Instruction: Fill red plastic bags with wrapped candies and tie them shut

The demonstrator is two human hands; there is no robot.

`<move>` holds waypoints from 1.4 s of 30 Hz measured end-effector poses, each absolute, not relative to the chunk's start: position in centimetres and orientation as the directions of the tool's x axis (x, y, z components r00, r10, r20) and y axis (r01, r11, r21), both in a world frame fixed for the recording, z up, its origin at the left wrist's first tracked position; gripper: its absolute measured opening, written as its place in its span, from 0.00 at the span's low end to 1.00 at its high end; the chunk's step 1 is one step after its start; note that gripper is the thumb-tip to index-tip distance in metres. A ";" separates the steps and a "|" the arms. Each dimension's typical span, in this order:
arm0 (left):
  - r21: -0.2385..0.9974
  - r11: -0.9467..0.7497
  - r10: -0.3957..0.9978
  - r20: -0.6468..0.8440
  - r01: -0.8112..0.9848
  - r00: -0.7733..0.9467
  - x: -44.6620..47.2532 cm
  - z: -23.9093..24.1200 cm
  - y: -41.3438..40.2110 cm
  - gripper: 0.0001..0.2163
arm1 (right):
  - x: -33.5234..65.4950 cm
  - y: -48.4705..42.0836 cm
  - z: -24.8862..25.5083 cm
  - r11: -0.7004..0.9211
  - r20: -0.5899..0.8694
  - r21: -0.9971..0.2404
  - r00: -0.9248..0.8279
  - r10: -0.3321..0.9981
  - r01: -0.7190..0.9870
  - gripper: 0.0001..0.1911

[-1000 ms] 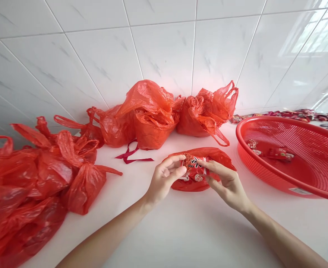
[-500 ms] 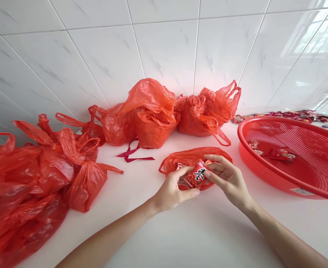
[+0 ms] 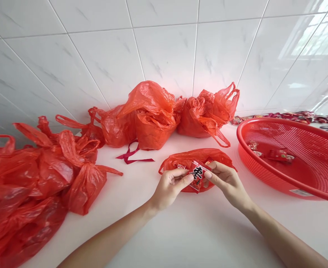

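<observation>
A small red snack packet (image 3: 196, 176) with dark lettering on a pale patch is held between both hands. My left hand (image 3: 169, 186) pinches its left side with thumb and fingers. On the right edge, the thumb and fingers of my right hand (image 3: 227, 182) grip it. Just beneath and behind lies an opened red plastic bag (image 3: 190, 153), its mouth spread wide. Other small wrapped packets show in the bag, partly covered by the hands and the held packet.
Knotted red bags (image 3: 41, 171) crowd the left side. More filled bags (image 3: 155, 126) stand against the tiled wall (image 3: 166, 48). A dark red ribbon (image 3: 133, 160) lies in front of them. At right, a red mesh basket (image 3: 253, 167) holds a few packets; more wrappers (image 3: 300, 117) lie behind it.
The packet has been turned more upright between the hands, and its lettering faces up more squarely. My left thumb has moved up from below the packet onto its front.
</observation>
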State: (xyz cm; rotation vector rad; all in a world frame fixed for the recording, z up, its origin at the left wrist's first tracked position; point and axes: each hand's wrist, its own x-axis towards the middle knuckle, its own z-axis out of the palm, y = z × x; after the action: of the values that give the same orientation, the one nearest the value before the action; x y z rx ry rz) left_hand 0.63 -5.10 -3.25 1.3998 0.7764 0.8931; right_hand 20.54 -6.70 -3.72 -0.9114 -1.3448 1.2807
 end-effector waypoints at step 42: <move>0.986 0.086 0.872 -0.006 -0.140 0.489 1.0 -2.9 -5.2 0.14 | 20.3 -6.4 -4.1 0.051 0.076 -0.994 -0.283 0.956 -0.095 0.18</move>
State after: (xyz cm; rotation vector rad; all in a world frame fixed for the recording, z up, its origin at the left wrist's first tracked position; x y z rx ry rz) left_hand 0.99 -5.21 -2.92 1.2599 0.7441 0.8689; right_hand 20.29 -6.43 -4.06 -0.9459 -1.3804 1.4078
